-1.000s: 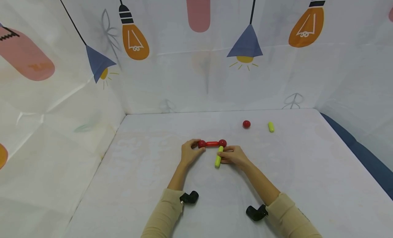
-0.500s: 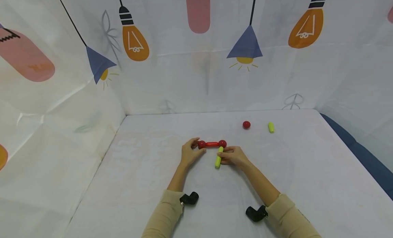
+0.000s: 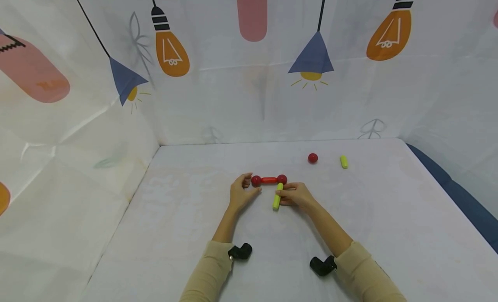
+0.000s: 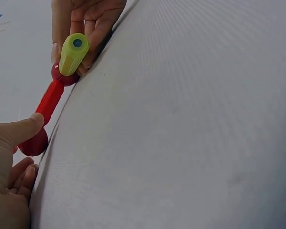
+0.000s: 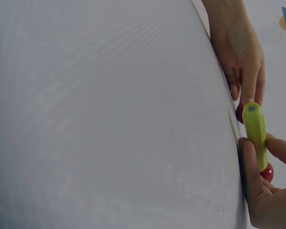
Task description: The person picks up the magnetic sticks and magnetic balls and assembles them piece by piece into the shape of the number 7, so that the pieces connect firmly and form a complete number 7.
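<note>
A red rod (image 3: 269, 180) joins two red balls at its ends, lying crosswise near the table's middle. My left hand (image 3: 240, 194) curves loosely about the left ball (image 3: 256, 181), thumb on the near side and fingers on the far left; in the left wrist view its thumb (image 4: 26, 129) overlaps the joint of ball and rod. My right hand (image 3: 298, 195) pinches a yellow-green building rod (image 3: 277, 198) between thumb and fingers. That rod's far end meets the right ball (image 3: 282, 178); its near end, with a grey disc in its face, points toward me.
Farther back on the white table (image 3: 186, 215) lie a loose red ball (image 3: 313, 158) and, to its right, another yellow-green rod (image 3: 344, 161). White sheeting (image 3: 233, 103) printed with lamps stands behind and along the left side.
My right hand and the yellow-green rod have shifted slightly away from me, and the red rod with its balls has moved along a little. The left hand stays almost in place.
</note>
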Motion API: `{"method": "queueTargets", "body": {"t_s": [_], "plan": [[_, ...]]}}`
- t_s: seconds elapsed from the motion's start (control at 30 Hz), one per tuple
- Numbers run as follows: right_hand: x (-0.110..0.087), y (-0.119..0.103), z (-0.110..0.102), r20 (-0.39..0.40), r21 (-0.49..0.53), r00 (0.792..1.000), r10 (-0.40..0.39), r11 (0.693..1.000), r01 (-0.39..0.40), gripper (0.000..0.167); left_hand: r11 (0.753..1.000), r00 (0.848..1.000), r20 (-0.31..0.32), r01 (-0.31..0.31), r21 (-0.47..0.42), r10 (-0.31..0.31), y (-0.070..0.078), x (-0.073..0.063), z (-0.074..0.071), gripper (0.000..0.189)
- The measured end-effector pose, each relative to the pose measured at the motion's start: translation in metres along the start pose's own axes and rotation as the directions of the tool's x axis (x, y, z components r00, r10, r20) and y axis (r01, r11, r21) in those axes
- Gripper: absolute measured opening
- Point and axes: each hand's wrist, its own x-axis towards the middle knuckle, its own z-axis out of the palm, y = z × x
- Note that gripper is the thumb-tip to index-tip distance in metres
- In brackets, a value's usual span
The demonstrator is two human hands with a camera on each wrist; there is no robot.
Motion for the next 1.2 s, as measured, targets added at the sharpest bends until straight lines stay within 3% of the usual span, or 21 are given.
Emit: {"method": "queueTargets", "body": {"t_s": [0.27,0.87,1.03,1.2], "plan": [[0.0015,-0.0037,-0.0024,-0.002,0.002,1.0,0.0,1.0,0.0,0.054,0.995,0.995,0.084,0.038,0.097,-0.046,0.0067,-0.0002,-0.0006,0.052],[0.0042,-0.0032,0.0044,-0.034,0.039,0.999,0.017,0.999,-0.015,0.054,0.991,1.0,0.003,-0.02,0.13,0.02,0.0015,0.0005,0.0034,0.039],[0.0036,-0.0035,0.0042,-0.035,0.046,0.999,0.019,0.999,-0.017,0.055,0.995,1.0,-0.005,-0.014,0.1,0.015,0.0018,0.0006,0.0036,0.042],[0.0024,-0.0037,0.0045,-0.036,0.046,0.999,0.018,0.999,-0.017,0.055,1.0,0.999,-0.036,0.012,-0.028,-0.013,0.0018,-0.0006,0.0023,0.042]]}}
